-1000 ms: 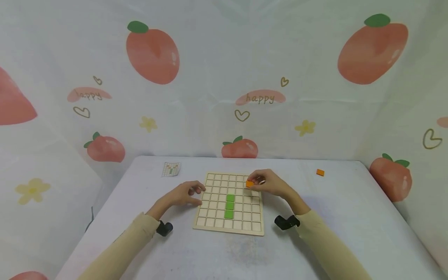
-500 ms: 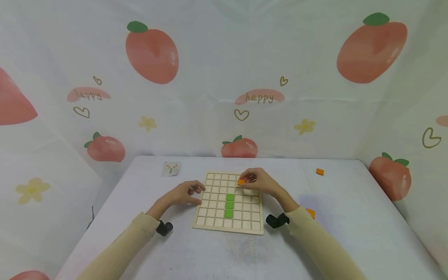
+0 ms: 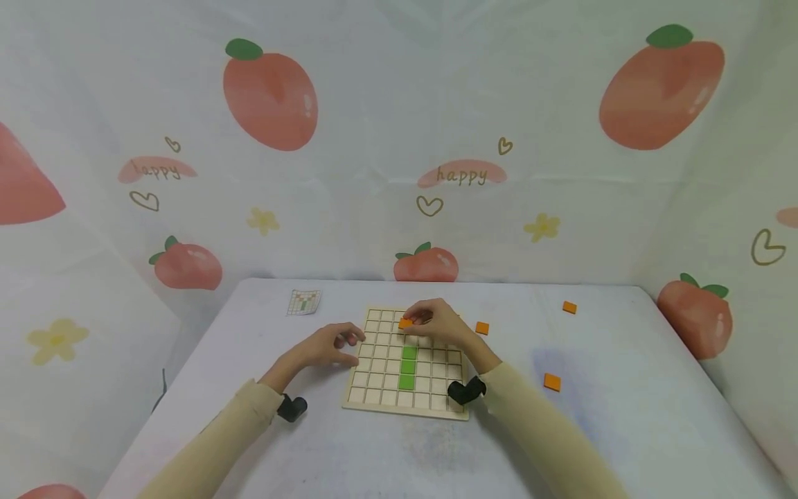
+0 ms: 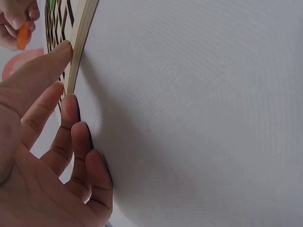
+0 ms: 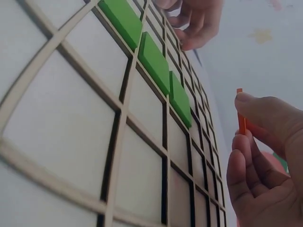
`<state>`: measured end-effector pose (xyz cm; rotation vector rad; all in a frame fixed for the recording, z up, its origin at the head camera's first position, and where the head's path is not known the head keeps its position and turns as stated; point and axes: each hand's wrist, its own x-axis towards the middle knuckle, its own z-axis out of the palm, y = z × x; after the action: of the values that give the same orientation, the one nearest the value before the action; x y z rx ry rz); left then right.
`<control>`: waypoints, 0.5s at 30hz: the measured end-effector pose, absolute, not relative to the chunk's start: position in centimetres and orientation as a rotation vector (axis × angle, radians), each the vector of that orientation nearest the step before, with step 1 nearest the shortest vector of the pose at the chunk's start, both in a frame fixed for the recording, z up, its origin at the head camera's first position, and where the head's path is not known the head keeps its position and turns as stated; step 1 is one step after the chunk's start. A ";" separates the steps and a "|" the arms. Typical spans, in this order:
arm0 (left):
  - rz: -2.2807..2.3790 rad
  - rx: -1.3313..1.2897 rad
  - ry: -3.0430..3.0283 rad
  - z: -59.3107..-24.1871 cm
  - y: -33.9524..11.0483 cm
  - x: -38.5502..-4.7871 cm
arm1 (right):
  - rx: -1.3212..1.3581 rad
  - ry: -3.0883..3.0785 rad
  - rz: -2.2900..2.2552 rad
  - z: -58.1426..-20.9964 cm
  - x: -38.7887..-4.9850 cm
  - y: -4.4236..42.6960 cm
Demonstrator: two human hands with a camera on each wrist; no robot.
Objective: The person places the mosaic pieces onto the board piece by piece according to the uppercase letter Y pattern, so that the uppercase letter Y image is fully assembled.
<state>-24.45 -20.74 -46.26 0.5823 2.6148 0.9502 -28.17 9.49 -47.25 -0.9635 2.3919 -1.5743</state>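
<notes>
My right hand pinches a square orange tile between thumb and fingers. It is over the far part of a wooden grid board. In the right wrist view the tile appears edge-on, apart from the board. Three green tiles sit in one column of the grid, in neighbouring cells. My left hand lies at the board's left edge with fingers loosely bent. In the left wrist view its thumb touches the board's rim. My right hand hides some of the board's far cells.
Loose orange tiles lie right of the board: one close by, one nearer me, one far right. A small card with a printed coloured grid lies at the far left. A patterned cloth hangs behind the table.
My right hand has moved left across the board's far rows, carrying the orange tile. Two loose orange tiles on the right have come out from behind the arm. My left hand stays put.
</notes>
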 end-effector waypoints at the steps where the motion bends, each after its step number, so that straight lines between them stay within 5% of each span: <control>1: 0.949 0.587 2.614 -46.3 -20.7 -24.4 | -0.958 2.397 -1.570 -47.3 -28.2 9.3; 15: 0.958 0.590 2.590 -46.4 -20.8 -24.6 | -0.898 2.494 -1.478 -47.2 -29.0 6.3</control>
<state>-24.62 -20.81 -46.37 0.5903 2.5900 0.9583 -29.01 6.28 -47.20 -0.8982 2.4938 -1.4775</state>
